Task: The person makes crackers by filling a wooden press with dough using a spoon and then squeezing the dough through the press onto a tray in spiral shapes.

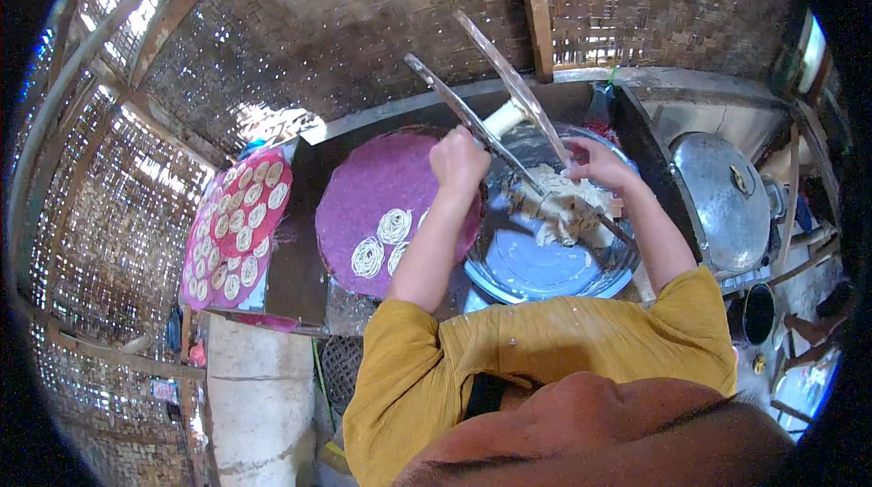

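Note:
My left hand (460, 161) is closed in a fist around the near bar of a wooden two-bar press (501, 152), above the basin's left side. A pale cylindrical piece (506, 118) sits between the two bars. At the lower end of the far bar, my right hand (603, 163) has its thumb and fingers on either side of the wood. Beneath them, a rough mass of pale dough (569, 207) lies in a wide blue basin (538, 269), and the near bar crosses over it. Left of the basin, coiled noodle-like nests (394, 226) rest on a round purple mat (381, 180), partly hidden by my left forearm.
A second pink and purple mat (225, 228) with many coiled nests leans at the far left. A lidded metal pot (721, 201) stands to the right. A plastic bag with red contents (603, 119) hangs behind the basin. Woven bamboo walls (375, 30) enclose the table.

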Demonstrator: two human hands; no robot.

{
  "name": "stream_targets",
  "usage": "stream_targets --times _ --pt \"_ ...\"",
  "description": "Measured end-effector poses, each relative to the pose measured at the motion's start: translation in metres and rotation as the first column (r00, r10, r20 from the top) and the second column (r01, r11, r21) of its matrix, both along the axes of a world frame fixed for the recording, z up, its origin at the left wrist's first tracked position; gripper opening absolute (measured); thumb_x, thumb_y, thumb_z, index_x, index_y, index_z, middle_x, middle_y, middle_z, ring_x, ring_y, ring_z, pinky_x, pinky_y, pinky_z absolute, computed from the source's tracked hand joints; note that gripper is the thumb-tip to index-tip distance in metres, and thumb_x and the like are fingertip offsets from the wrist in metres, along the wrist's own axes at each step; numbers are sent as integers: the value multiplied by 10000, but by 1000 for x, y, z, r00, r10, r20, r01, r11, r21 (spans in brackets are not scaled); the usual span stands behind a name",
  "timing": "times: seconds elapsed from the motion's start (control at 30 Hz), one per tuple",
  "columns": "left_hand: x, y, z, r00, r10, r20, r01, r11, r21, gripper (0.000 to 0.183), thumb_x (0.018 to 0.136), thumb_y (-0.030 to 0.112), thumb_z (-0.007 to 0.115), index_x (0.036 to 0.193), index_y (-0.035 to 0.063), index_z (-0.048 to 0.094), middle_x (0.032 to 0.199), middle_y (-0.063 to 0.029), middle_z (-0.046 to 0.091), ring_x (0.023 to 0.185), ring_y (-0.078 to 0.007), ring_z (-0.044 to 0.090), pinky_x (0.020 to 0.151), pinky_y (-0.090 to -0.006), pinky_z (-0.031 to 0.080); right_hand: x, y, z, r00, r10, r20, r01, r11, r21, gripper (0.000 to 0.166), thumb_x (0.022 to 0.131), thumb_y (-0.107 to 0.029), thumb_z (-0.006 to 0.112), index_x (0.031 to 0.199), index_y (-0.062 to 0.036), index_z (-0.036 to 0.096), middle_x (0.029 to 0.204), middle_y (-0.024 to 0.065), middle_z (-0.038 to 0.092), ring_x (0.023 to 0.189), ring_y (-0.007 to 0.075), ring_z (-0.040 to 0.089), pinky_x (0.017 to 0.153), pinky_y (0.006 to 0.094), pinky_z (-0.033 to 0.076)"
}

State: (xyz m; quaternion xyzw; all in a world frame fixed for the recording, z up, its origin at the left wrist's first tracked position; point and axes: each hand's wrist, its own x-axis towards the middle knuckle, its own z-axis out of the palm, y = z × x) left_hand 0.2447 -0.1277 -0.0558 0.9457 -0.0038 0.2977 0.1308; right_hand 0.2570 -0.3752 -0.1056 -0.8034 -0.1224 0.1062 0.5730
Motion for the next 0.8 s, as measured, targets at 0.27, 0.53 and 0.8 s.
stream_targets --times 0.27,0.53,0.8 --pt "-22 75 45 980 196 -40 -198 924 -327 406 571 321 682 818 10 597 788 -198 590 776 -340 568 683 -394 454 -9 7 -9 969 110 222 131 536 -834 511 641 -197 666 1122 -140 503 1113 135 473 957 274 490 822 317 390" --pt "-130 193 11 815 77 575 566 115 -817 309 679 144 632 940 0 552 895 -84 590 810 -184 570 685 -295 460 6 117 -19 976 207 -72 -219 929 -297 569 765 -360 546 1219 -59 383 978 97 513 758 152 509 583 269 422" --pt "-232 219 -6 761 286 582 602 23 -798 311 670 152 638 930 3 554 882 -84 592 799 -183 571 687 -295 459 43 154 -70 968 38 -248 -1 989 148 223 803 -250 480 752 -38 528 576 24 485 443 112 430 372 259 311"
